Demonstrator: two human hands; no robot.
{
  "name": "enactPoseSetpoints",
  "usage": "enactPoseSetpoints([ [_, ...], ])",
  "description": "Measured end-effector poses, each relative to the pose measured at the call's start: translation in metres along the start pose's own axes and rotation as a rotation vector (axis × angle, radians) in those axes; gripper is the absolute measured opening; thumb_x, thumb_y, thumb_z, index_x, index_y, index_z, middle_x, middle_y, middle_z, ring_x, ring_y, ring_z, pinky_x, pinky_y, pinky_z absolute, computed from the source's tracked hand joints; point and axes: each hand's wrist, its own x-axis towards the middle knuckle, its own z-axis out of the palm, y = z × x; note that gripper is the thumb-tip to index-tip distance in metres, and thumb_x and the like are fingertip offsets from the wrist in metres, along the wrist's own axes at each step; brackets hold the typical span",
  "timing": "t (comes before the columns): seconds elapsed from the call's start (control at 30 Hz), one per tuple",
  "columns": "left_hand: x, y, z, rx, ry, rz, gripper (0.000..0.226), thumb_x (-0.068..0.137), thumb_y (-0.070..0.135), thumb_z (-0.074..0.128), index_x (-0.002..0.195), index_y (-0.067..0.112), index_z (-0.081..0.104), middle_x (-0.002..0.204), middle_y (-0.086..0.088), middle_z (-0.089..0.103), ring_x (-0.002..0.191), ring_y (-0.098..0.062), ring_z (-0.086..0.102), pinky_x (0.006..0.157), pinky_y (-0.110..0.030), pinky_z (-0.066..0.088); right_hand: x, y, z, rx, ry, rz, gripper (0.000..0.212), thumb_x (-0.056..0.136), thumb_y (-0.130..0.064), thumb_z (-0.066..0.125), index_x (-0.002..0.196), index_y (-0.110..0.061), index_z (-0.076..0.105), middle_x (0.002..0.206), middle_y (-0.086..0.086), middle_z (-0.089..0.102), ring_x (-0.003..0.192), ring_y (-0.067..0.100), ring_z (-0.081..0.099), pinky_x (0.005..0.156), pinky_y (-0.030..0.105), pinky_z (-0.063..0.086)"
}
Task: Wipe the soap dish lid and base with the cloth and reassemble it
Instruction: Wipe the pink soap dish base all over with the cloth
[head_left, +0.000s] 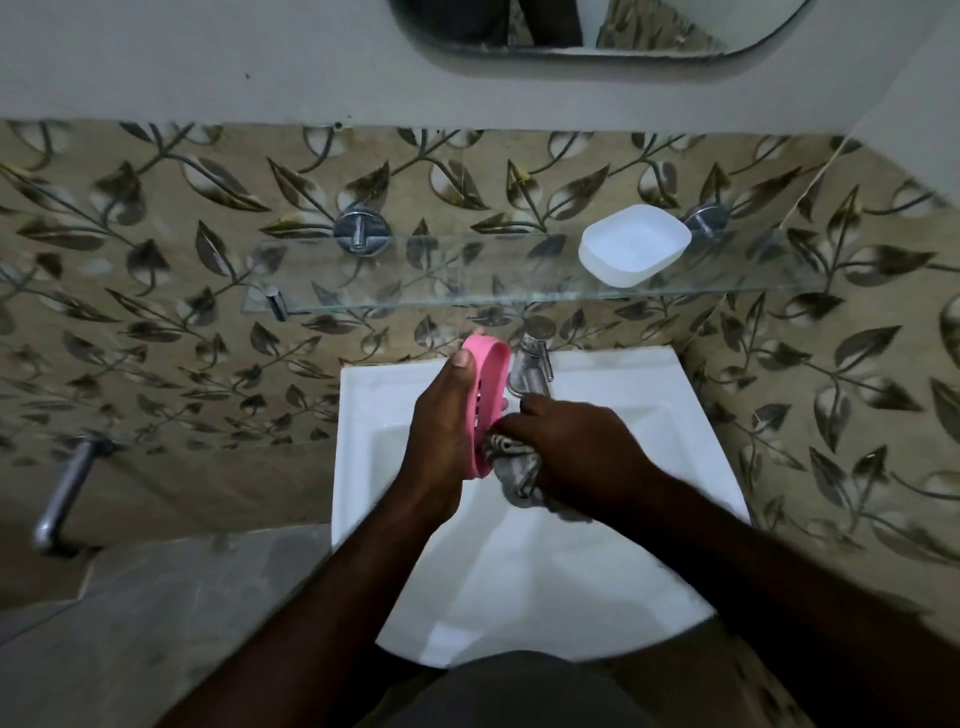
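My left hand (441, 426) grips the pink soap dish lid (491, 384) on edge over the white sink (649, 415), thumb along its back. My right hand (576, 447) holds a bunched grey cloth (511, 478) and presses it against the lid's lower inner side, which has small drain holes. The white soap dish base (635, 244) stands apart on the glass shelf (415, 280), at its right end.
A chrome tap (532, 364) rises just behind the lid at the sink's back edge. Leaf-patterned tiles cover the wall. A mirror (597, 26) hangs above. A chrome pipe fitting (65, 493) sticks out at lower left.
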Motion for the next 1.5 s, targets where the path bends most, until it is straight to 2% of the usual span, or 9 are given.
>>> enactPoseSetpoints([
  [0.27, 0.006, 0.0, -0.002, -0.042, -0.223, -0.137, 0.056, 0.079, 0.057, 0.048, 0.117, 0.019, 0.065, 0.115, -0.007, 0.073, 0.106, -0.025, 0.068, 0.093, -0.04, 0.053, 0.017, 0.002, -0.003, 0.248, 0.544, 0.231, 0.031, 0.083, -0.049, 0.054, 0.093, -0.021, 0.064, 0.086, -0.001, 0.063, 0.075, 0.027, 0.063, 0.058, 0.034, 0.048],
  [0.53, 0.013, 0.003, -0.005, -0.037, -0.009, -0.09, 0.068, 0.073, 0.068, 0.05, 0.119, 0.019, 0.063, 0.113, -0.016, 0.071, 0.098, -0.03, 0.069, 0.086, -0.041, 0.055, 0.003, -0.022, 0.026, 0.566, 0.205, 0.317, 0.024, 0.082, -0.041, 0.061, 0.073, -0.019, 0.058, 0.072, -0.001, 0.066, 0.072, 0.021, 0.064, 0.067, 0.037, 0.052],
  [0.7, 0.018, 0.009, -0.002, -0.058, -0.026, -0.036, 0.057, 0.078, 0.064, 0.053, 0.109, 0.018, 0.066, 0.099, -0.015, 0.072, 0.083, -0.026, 0.07, 0.08, -0.04, 0.056, 0.005, -0.018, -0.003, 1.231, 0.002, 0.316, 0.011, 0.09, -0.015, 0.068, 0.08, -0.018, 0.07, 0.074, -0.002, 0.071, 0.07, 0.013, 0.066, 0.07, 0.031, 0.054],
  [0.8, 0.025, 0.011, 0.001, 0.005, -0.081, 0.028, 0.055, 0.084, 0.052, 0.062, 0.128, 0.02, 0.058, 0.117, -0.019, 0.068, 0.091, -0.021, 0.07, 0.082, -0.037, 0.055, 0.012, -0.018, -0.012, 1.494, 0.202, 0.456, 0.009, 0.092, -0.012, 0.064, 0.093, -0.006, 0.071, 0.088, 0.018, 0.074, 0.078, 0.028, 0.072, 0.075, 0.04, 0.06],
  [0.9, 0.03, 0.014, -0.002, 0.099, -0.089, 0.077, 0.056, 0.087, 0.033, 0.066, 0.14, 0.035, 0.046, 0.122, 0.005, 0.066, 0.096, -0.008, 0.07, 0.077, -0.026, 0.057, 0.014, -0.012, -0.009, 1.536, 0.335, 0.501, 0.02, 0.092, -0.024, 0.065, 0.104, -0.008, 0.07, 0.101, 0.021, 0.073, 0.093, 0.038, 0.071, 0.084, 0.049, 0.058],
  [0.97, 0.033, 0.012, -0.007, 0.12, -0.073, 0.024, 0.062, 0.084, 0.031, 0.07, 0.139, 0.035, 0.042, 0.117, 0.003, 0.066, 0.091, -0.01, 0.071, 0.064, -0.02, 0.055, 0.011, -0.01, -0.006, 1.477, 0.308, 0.479, 0.021, 0.087, -0.021, 0.072, 0.104, -0.01, 0.07, 0.099, 0.016, 0.075, 0.092, 0.033, 0.072, 0.082, 0.044, 0.059],
  [1.13, 0.032, 0.004, -0.01, 0.345, -0.047, -0.077, 0.096, 0.055, 0.062, 0.082, 0.134, 0.025, 0.043, 0.12, -0.004, 0.063, 0.104, -0.02, 0.065, 0.073, -0.027, 0.051, 0.006, -0.012, 0.009, 1.301, 0.311, 0.536, 0.021, 0.079, -0.002, 0.077, 0.095, -0.014, 0.069, 0.089, 0.005, 0.077, 0.081, 0.018, 0.073, 0.071, 0.029, 0.06],
  [1.3, 0.033, 0.007, -0.019, 0.378, -0.06, -0.087, 0.072, 0.067, 0.076, 0.064, 0.116, 0.023, 0.063, 0.108, 0.0, 0.073, 0.096, -0.016, 0.069, 0.08, -0.034, 0.056, 0.002, -0.002, 0.011, 1.458, 0.312, 0.601, 0.019, 0.081, 0.001, 0.072, 0.099, -0.001, 0.067, 0.09, 0.018, 0.073, 0.078, 0.026, 0.069, 0.073, 0.04, 0.058],
  [1.5, 0.039, -0.001, -0.045, -0.086, -0.016, -0.161, 0.047, 0.102, 0.043, 0.036, 0.095, 0.011, 0.07, 0.086, -0.004, 0.073, 0.082, -0.022, 0.067, 0.079, -0.04, 0.05, 0.001, 0.01, 0.019, 1.661, 0.147, 0.659, 0.044, 0.076, -0.012, 0.074, 0.111, 0.01, 0.06, 0.115, 0.046, 0.053, 0.093, 0.044, 0.06, 0.087, 0.064, 0.048],
])
